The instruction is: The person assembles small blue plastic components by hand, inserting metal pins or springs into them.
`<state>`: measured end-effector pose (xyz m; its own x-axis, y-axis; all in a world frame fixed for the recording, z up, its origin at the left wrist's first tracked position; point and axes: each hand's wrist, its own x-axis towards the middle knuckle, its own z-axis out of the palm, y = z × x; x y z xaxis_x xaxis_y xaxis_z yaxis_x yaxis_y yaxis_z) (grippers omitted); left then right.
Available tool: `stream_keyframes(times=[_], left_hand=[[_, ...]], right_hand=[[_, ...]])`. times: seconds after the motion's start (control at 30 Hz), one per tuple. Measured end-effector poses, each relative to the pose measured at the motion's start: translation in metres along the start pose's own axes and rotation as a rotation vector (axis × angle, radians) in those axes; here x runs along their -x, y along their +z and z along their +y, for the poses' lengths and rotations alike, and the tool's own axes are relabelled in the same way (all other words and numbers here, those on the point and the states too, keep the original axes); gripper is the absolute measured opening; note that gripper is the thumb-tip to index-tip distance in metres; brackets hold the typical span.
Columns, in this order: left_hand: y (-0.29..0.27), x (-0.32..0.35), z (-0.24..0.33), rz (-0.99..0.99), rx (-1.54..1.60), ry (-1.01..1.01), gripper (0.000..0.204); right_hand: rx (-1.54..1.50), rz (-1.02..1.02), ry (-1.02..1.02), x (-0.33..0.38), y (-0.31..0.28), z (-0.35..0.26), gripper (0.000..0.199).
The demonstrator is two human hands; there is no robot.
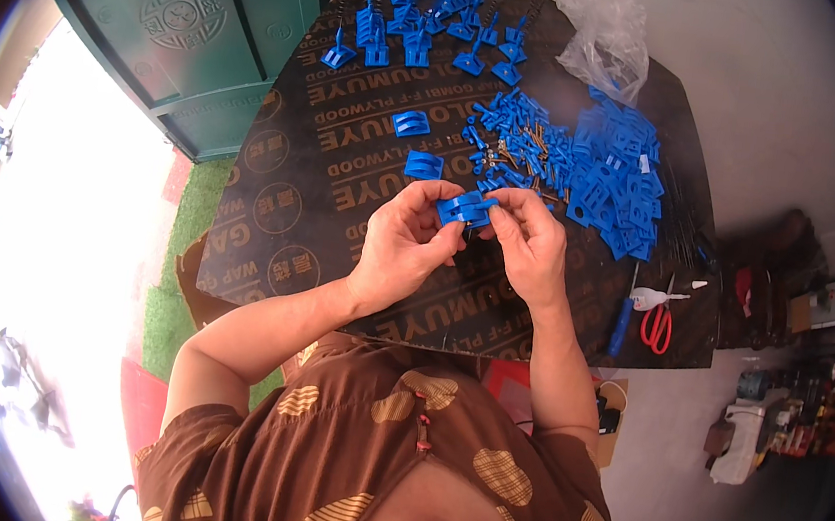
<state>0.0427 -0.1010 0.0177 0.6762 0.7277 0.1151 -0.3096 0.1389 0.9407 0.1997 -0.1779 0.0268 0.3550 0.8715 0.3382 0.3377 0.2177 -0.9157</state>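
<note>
My left hand (401, 239) and my right hand (532, 243) meet over a dark plywood board (328, 141) and together pinch a small blue plastic clip (465, 208) between their fingertips. Two more blue clips, one (411, 123) farther and one (424, 165) nearer, lie on the board just beyond my left hand. A heap of blue plastic pieces (614, 179) mixed with small brass screws (529, 146) sits beyond my right hand. Several assembled blue parts (421, 20) stand at the board's far end.
Red-handled scissors (657, 324), a blue-handled screwdriver (619, 325) and a white tube (657, 298) lie at the board's right edge. A crumpled clear plastic bag (609, 43) sits far right. A green metal door (189, 28) stands to the left. Tools clutter the floor (784, 416) on the right.
</note>
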Motion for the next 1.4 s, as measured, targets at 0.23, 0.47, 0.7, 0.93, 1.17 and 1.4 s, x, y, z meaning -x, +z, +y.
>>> stream_keyframes(times=[0.23, 0.47, 0.7, 0.93, 1.17, 1.4], left_hand=[[0.001, 0.0, -0.002, -0.018, -0.013, -0.014, 0.032], [0.001, 0.001, -0.003, -0.041, -0.064, -0.007, 0.033], [0.001, 0.003, -0.006, -0.06, -0.175, 0.042, 0.035], [0.002, 0.003, -0.009, -0.012, -0.451, 0.254, 0.035], [0.003, 0.002, -0.002, 0.0, -0.553, 0.423, 0.035], [0.003, 0.002, -0.002, -0.007, -0.59, 0.446, 0.039]], right_hand=[[0.031, 0.043, -0.029, 0.001, -0.002, 0.006, 0.012], [-0.024, 0.056, -0.048, 0.003, 0.002, 0.01, 0.013], [-0.044, -0.04, -0.037, 0.005, -0.004, 0.004, 0.013], [-0.091, 0.043, -0.11, 0.005, 0.001, 0.004, 0.012], [-0.106, 0.023, -0.117, 0.005, 0.0, 0.004, 0.012], [-0.157, -0.003, -0.112, 0.005, 0.0, 0.0, 0.012]])
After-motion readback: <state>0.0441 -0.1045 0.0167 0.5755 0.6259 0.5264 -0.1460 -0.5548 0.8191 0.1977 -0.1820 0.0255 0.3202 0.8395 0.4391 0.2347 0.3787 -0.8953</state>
